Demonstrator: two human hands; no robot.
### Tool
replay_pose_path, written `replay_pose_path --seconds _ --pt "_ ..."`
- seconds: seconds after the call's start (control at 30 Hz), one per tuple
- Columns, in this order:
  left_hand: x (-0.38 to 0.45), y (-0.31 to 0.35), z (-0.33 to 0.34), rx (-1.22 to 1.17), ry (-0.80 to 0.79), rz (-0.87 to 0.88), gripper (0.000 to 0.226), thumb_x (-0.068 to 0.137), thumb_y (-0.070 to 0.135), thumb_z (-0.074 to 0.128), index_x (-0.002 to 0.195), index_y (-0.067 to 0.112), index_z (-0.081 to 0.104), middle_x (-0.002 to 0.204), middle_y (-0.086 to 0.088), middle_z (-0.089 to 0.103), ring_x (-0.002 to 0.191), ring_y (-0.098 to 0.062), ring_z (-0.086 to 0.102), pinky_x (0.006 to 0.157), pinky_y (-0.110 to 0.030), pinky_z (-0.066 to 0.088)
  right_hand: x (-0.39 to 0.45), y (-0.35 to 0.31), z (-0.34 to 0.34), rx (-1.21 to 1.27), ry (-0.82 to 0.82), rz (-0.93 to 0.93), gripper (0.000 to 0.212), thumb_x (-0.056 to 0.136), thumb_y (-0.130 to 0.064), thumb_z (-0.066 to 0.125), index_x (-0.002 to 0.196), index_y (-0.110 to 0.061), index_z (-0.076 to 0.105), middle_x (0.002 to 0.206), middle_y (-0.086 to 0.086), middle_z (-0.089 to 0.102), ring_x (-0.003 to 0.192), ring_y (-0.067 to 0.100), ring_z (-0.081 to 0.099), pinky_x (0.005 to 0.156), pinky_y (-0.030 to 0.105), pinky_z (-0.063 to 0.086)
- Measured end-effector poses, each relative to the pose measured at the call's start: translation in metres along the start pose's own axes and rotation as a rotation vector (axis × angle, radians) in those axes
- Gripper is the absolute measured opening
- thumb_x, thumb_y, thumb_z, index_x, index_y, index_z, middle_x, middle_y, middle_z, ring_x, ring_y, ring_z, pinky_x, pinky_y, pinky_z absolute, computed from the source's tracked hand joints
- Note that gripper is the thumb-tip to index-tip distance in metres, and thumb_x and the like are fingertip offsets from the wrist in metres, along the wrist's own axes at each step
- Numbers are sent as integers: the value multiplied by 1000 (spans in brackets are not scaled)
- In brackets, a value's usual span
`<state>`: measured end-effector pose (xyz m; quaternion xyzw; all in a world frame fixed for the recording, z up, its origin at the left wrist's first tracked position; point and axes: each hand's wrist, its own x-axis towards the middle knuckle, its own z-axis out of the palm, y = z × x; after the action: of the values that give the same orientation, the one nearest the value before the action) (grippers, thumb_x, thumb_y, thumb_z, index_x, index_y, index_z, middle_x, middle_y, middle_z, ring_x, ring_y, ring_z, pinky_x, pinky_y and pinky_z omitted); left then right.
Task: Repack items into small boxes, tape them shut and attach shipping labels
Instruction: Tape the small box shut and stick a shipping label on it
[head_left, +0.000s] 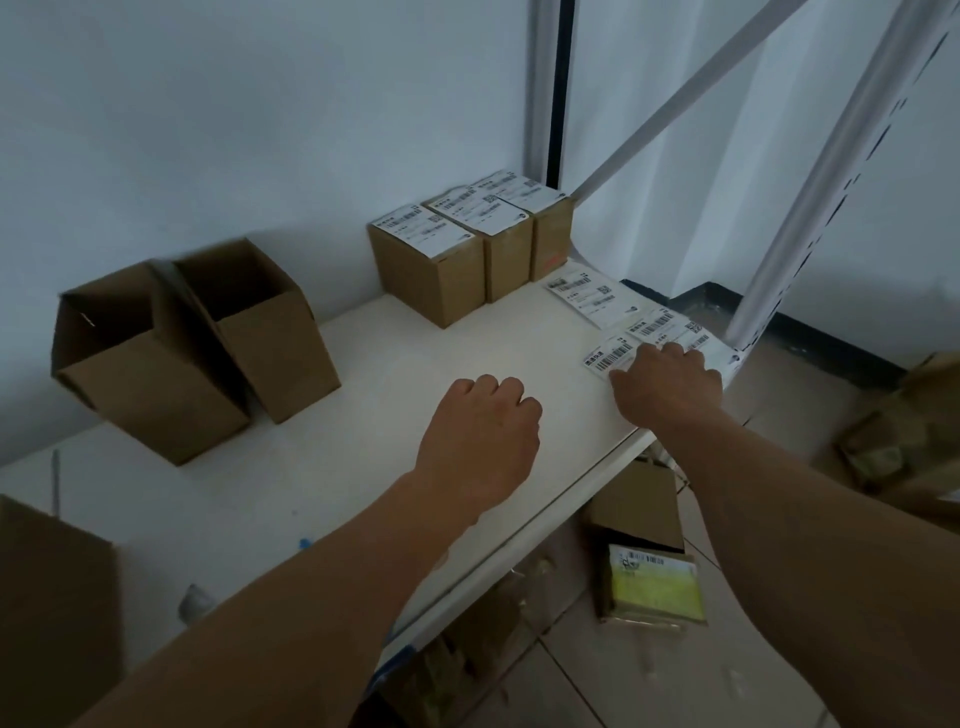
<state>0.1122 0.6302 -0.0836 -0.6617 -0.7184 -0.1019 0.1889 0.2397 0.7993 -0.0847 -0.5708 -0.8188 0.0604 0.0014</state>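
Three sealed cardboard boxes (423, 273) with shipping labels on top stand in a row at the back of the white table (311, 467). Two open empty boxes (156, 364) lean at the left. Loose shipping labels (587, 296) lie along the table's right edge. My right hand (665, 387) rests on the nearest labels (610, 353), fingers laid flat over them and thumb at the paper's near edge. My left hand (483, 431) hovers over the bare middle of the table, its fingers curled under, holding nothing.
A larger brown box (52, 613) stands at the front left corner. A white shelf upright (810, 208) and brace rise at the right. Below the table's right edge, packages (652, 584) and cardboard lie on the tiled floor. A small blue object (304, 543) lies near the front.
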Motion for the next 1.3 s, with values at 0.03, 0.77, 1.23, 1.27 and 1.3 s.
replay_pose_path --seconds 0.03,0.77,1.23,1.27,1.3 --pt "1 0 1 -4 -7 -9 15 79 20 70 66 15 65 66 -2 58 57 -20 53 59 -32 44 1 0 2 16 -5 2 51 98 -47 38 137 -15 46 138 11 45 129 31 39 103 46 34" --pt "-5 15 -10 -51 -210 -230 34 103 36 35 115 20 63 111 2 61 96 -17 57 84 -31 44 -7 9 -4 495 13 177 14 93 -20 52 96 -7 56 120 16 59 97 28 57 81 37 49" --pt "-38 11 -35 -49 -317 -333 36 104 39 32 118 21 60 114 3 60 97 -15 59 87 -33 50 -46 1 0 736 22 309 31 95 -9 50 123 2 44 118 18 60 99 30 58 68 33 41" --pt "-38 11 -37 -54 -321 -342 36 104 39 32 118 21 60 114 3 60 97 -15 59 87 -33 49 -48 -1 -1 756 33 302 31 95 -10 50 123 2 44 117 17 61 96 29 58 68 33 41" --pt "-39 10 -39 -61 -320 -352 36 104 39 33 117 21 60 114 3 60 97 -15 59 87 -33 49 -50 -4 -3 788 55 295 31 95 -11 50 123 1 44 116 17 61 95 29 59 68 33 43"
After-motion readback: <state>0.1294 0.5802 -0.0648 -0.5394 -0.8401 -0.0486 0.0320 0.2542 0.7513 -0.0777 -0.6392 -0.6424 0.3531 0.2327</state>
